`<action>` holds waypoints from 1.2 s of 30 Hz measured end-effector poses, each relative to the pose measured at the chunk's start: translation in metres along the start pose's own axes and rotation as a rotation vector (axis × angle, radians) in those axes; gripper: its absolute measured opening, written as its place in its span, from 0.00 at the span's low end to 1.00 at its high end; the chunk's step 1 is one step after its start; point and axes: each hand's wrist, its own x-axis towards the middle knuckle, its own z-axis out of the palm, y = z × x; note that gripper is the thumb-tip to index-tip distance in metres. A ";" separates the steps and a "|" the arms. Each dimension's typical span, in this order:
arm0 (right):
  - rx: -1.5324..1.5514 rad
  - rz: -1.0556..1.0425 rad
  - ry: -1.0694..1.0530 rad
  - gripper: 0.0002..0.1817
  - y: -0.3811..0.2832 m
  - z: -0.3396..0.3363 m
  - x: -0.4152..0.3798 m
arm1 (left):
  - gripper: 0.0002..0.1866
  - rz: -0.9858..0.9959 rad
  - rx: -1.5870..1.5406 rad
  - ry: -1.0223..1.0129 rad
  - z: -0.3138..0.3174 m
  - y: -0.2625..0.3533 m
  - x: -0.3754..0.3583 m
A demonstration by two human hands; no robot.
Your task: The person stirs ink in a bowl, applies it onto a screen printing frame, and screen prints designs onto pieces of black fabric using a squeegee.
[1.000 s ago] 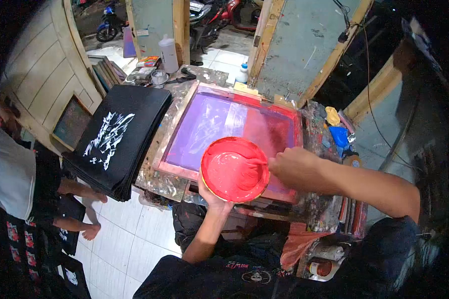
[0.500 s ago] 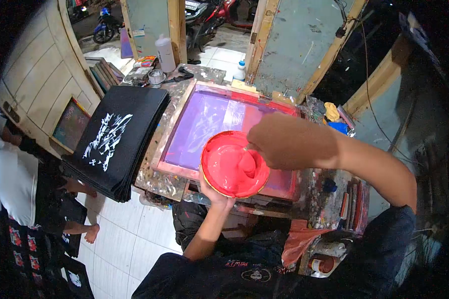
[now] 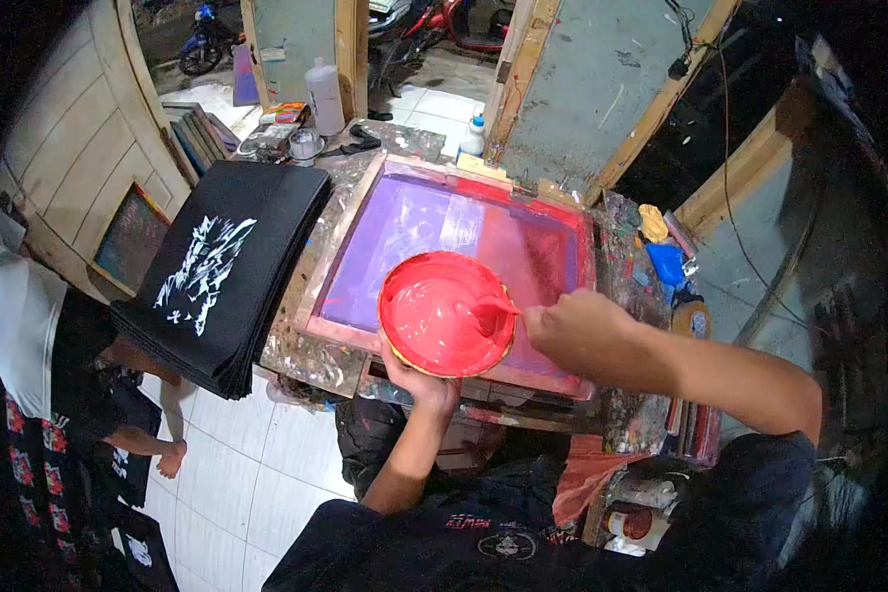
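Note:
My left hand (image 3: 422, 385) supports a round tub (image 3: 386, 331) from below and its near side, with fingers curled round it. Thick, glossy pinkish-red ink (image 3: 429, 321) fills the tub. A stirring tool (image 3: 504, 307), coated in red ink, is gripped in my right hand (image 3: 582, 335); its end dips into the ink at the tub's right side, so its exact kind is hidden. Beneath the tub lies a wood-framed printing screen (image 3: 395, 222), with purple mesh on the left and a red-stained area on the right.
Left of the screen sits a stack of black fabric pieces (image 3: 291, 202) with a white print on top. Bottles (image 3: 324, 99) stand along the table's far edge. A blue item (image 3: 667, 263) lies at right. Another person's foot (image 3: 172, 459) shows at lower left.
My right hand has moved right and down, showing more of the coated tool. The tub has shifted slightly left and up, and the ink's folds have changed shape.

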 end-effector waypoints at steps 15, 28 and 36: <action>0.366 -0.218 -0.012 0.09 0.004 0.010 0.045 | 0.38 -0.011 0.063 -0.018 0.014 -0.016 -0.010; -0.021 -0.296 0.363 0.07 0.031 -0.068 0.036 | 0.37 -0.073 0.143 -0.113 -0.001 0.006 -0.012; -0.091 -0.325 0.404 0.08 0.011 -0.048 0.066 | 0.36 -0.208 0.122 -0.061 0.008 0.012 -0.018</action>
